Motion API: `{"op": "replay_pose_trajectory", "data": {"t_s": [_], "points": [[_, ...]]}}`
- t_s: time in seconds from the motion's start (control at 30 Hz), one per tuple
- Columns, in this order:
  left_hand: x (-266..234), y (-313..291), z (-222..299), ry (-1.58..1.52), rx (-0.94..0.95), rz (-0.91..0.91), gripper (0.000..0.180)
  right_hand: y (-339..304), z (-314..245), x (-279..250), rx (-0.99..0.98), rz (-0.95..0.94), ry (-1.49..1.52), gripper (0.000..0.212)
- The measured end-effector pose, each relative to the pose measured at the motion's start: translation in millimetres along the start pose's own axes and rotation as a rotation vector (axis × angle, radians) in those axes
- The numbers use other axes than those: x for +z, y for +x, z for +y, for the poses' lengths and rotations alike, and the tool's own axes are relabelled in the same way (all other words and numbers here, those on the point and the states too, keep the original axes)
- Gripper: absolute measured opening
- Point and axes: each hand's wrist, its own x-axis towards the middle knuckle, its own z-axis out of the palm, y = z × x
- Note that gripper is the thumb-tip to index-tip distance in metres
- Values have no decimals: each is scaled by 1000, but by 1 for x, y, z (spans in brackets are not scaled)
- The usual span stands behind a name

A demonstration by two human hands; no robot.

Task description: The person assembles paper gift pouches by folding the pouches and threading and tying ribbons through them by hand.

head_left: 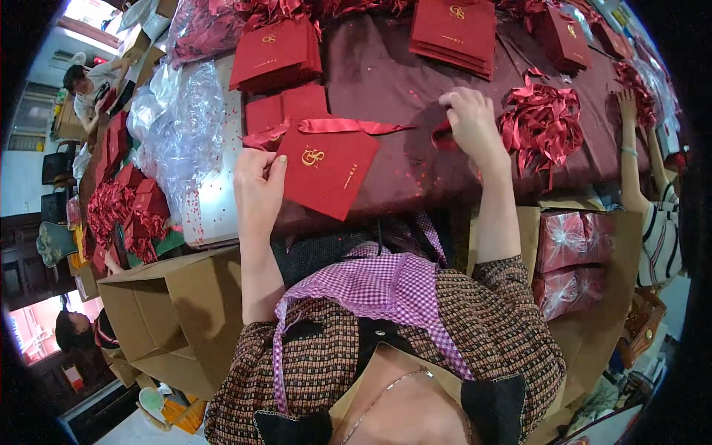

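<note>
- Your left hand pinches the flat, gold-printed red pouch at its left side; it tilts over the near edge of the maroon cloth-covered table;
- Your right hand curls beside a dark red ribbon; I cannot tell whether it grips it;
- A tangled heap of shiny red ribbons lies just rightward

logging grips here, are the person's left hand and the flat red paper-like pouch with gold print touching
Touching. The head view shows the left hand gripping the red pouch at its left edge, the thumb lapping over the front.
</note>
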Motion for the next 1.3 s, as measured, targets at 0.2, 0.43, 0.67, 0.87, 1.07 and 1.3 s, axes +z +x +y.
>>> {"op": "replay_pose_trajectory", "data": {"t_s": [0.2, 0.43, 0.67, 0.87, 1.07, 1.3], "points": [[2, 3, 6, 35, -9, 3, 11, 6, -37, 13, -186, -29, 166, 20], [1, 4, 11, 38, 43, 69, 10, 12, -43, 19, -134, -67, 317, 10], [8, 12, 7, -126, -63, 54, 9, 7, -54, -33, 324, -318, 1401, 20], [18, 18, -6, -220, -181, -49, 11, -7, -64, -33, 243, -253, 1661, 23], [16, 18, -4, -364, -180, -159, 15, -5, -79, -12, -34, -79, 925, 19], [13, 17, 0, -421, -223, -230, 20, -1, -124, 20, -372, 30, 506, 17]]}}
